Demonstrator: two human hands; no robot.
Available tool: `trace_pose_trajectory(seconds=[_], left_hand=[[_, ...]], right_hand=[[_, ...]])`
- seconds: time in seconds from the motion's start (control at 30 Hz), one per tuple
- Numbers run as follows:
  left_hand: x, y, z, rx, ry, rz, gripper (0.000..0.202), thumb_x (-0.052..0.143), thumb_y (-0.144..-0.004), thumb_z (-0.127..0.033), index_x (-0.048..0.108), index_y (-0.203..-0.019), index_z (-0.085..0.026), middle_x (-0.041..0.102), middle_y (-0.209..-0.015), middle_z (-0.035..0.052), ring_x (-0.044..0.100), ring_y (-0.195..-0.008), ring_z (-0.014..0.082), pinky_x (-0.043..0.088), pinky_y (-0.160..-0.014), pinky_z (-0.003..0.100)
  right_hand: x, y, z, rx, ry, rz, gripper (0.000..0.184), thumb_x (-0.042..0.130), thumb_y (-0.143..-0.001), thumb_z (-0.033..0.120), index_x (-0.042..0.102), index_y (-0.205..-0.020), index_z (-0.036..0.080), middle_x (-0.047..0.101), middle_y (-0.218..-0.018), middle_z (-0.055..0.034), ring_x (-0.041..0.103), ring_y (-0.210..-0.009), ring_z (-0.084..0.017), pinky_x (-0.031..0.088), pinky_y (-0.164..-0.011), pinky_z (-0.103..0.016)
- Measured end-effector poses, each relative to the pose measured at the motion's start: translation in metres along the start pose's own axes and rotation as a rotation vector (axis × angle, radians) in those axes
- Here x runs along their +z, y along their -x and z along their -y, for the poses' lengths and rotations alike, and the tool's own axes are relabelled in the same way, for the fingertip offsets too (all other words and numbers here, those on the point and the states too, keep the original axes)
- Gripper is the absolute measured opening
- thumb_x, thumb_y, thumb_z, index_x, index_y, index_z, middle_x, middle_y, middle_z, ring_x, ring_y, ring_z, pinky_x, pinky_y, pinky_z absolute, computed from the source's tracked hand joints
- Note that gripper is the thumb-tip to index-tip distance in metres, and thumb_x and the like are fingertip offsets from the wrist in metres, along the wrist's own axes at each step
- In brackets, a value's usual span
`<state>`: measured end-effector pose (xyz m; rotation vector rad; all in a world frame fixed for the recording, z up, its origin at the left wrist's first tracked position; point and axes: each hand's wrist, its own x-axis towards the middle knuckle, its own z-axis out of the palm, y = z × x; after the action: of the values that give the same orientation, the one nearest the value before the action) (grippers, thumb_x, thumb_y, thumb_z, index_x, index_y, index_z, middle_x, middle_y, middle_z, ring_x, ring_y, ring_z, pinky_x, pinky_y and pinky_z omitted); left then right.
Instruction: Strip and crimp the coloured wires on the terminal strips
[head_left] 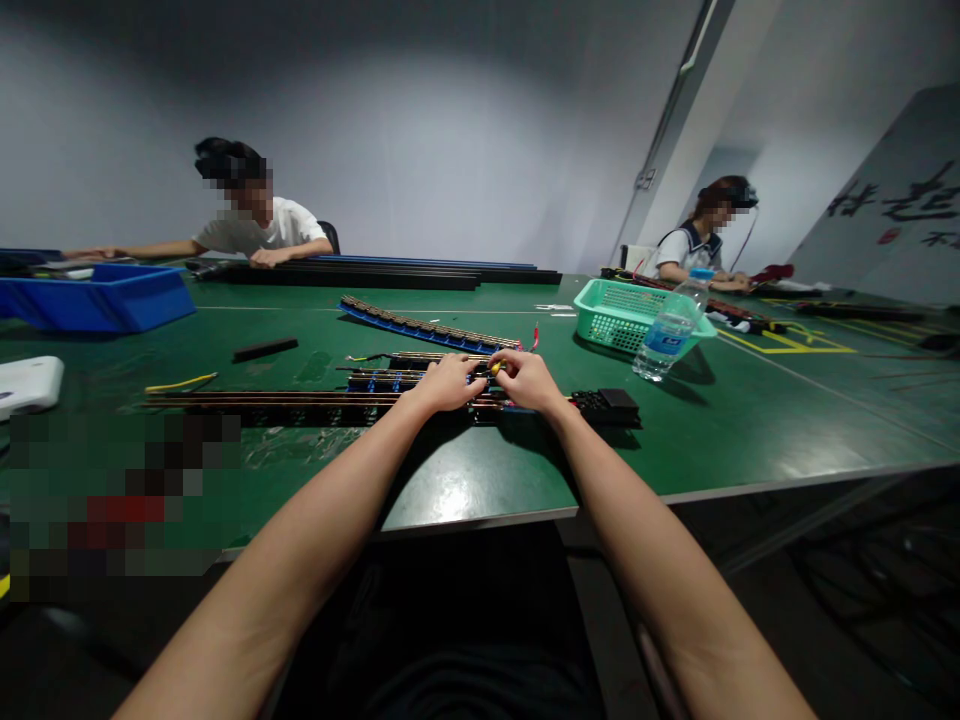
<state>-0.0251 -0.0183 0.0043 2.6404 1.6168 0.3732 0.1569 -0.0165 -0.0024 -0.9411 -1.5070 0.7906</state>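
While both forearms reached over the near edge of the green counter, the two hands met closely above a group of dark, rail-lined strips. These strips lay roughly parallel to that edge, extending leftward from beneath the fingers. The left hand lay over the strips with its fingers bent; whether it gripped anything could not be told, the fingertips being partly hidden. The right hand, just beside it, had thumb and fingers closed on a small yellow piece, its form too small to make out. A black block lay to the right of the hands, and a blue-edged strip ran obliquely beyond them. Farther right, a clear bottle stood beside a green basket. At left were a short black bar, a yellow wire and a blue bin. Across the counter, a person in a white top sat behind long black bars.
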Motion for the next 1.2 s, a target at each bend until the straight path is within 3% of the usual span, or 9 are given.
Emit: trace_pose_trajectory(seconds=[0.07,0.2,0.3,0.4,0.57,0.73,0.9,1.07,1.2], left_hand=[[0.000,0.000,0.000,-0.006,0.000,0.002,0.054,0.043,-0.099,-0.048,0.053,-0.146,-0.024,0.050,-0.152,0.0104,0.044,-0.140,0.0316,0.041,-0.111,0.048],[-0.001,-0.001,0.001,-0.012,0.005,0.005,0.053,0.043,-0.099,-0.049,0.054,-0.144,-0.025,0.049,-0.153,0.0102,0.044,-0.140,0.0323,0.041,-0.110,0.048],[0.000,-0.001,0.002,-0.010,0.007,0.005,0.053,0.042,-0.099,-0.049,0.053,-0.145,-0.024,0.048,-0.154,0.0105,0.043,-0.141,0.0322,0.042,-0.110,0.050],[0.000,-0.001,0.002,-0.019,0.005,0.009,0.054,0.042,-0.099,-0.049,0.052,-0.145,-0.022,0.047,-0.155,0.0115,0.042,-0.142,0.0319,0.041,-0.111,0.050],[0.000,-0.003,0.002,-0.013,0.008,0.008,0.054,0.042,-0.099,-0.049,0.052,-0.145,-0.022,0.048,-0.154,0.0116,0.042,-0.142,0.0316,0.039,-0.112,0.048],[0.001,-0.004,0.001,0.002,0.015,-0.003,0.053,0.045,-0.099,-0.049,0.051,-0.145,-0.023,0.050,-0.152,0.0103,0.045,-0.140,0.0307,0.039,-0.112,0.045],[0.001,-0.003,0.000,-0.007,0.011,-0.001,0.053,0.046,-0.099,-0.049,0.050,-0.146,-0.022,0.050,-0.152,0.0107,0.045,-0.140,0.0300,0.039,-0.113,0.045],[0.002,-0.003,0.000,0.004,0.016,-0.022,0.053,0.046,-0.099,-0.048,0.052,-0.145,-0.022,0.051,-0.151,0.0102,0.045,-0.140,0.0304,0.041,-0.111,0.045],[0.001,-0.003,0.000,-0.002,0.013,-0.025,0.053,0.047,-0.098,-0.049,0.051,-0.146,-0.026,0.051,-0.152,0.0087,0.046,-0.139,0.0304,0.042,-0.110,0.046]], right_hand=[[-0.001,-0.003,0.000,-0.011,-0.034,-0.083,0.014,0.071,-0.061,0.024,0.068,-0.074,0.020,0.047,-0.049,0.0098,0.035,-0.048,-0.008,0.026,-0.049,-0.021],[-0.011,-0.013,0.004,-0.005,-0.179,-0.305,0.035,0.058,-0.076,0.049,0.056,-0.100,0.024,0.046,-0.064,0.0092,0.034,-0.046,-0.008,0.026,-0.045,-0.021],[-0.020,-0.012,0.016,-0.032,-0.313,-0.410,0.050,0.065,-0.069,0.043,0.049,-0.114,0.026,0.052,-0.078,0.0070,0.034,-0.046,-0.007,0.026,-0.042,-0.021],[-0.023,0.009,0.034,-0.155,-0.322,-0.434,0.056,0.071,-0.069,0.034,0.052,-0.120,0.027,0.054,-0.083,0.0045,0.034,-0.050,-0.007,0.027,-0.043,-0.022],[-0.017,0.084,0.061,-0.200,-0.390,-0.412,0.046,0.063,-0.081,0.033,0.057,-0.126,0.030,0.055,-0.087,0.0020,0.031,-0.049,-0.007,0.024,-0.041,-0.023],[-0.011,0.146,0.061,-0.144,-0.451,-0.294,0.052,0.057,-0.081,0.029,0.054,-0.133,0.034,0.055,-0.092,-0.0009,0.031,-0.048,-0.008,0.027,-0.042,-0.025],[-0.007,0.146,0.041,-0.168,-0.382,-0.211,0.056,0.066,-0.077,0.026,0.054,-0.131,0.033,0.061,-0.095,-0.0018,0.036,-0.053,-0.010,0.031,-0.046,-0.025],[-0.001,0.144,0.031,-0.162,-0.211,-0.133,0.040,0.063,-0.087,0.026,0.056,-0.127,0.030,0.064,-0.095,-0.0024,0.043,-0.059,-0.011,0.036,-0.054,-0.025],[0.002,0.149,0.032,-0.146,0.082,0.011,0.042,0.061,-0.088,0.023,0.054,-0.129,0.031,0.059,-0.073,0.0041,0.044,-0.053,-0.012,0.037,-0.054,-0.025]])
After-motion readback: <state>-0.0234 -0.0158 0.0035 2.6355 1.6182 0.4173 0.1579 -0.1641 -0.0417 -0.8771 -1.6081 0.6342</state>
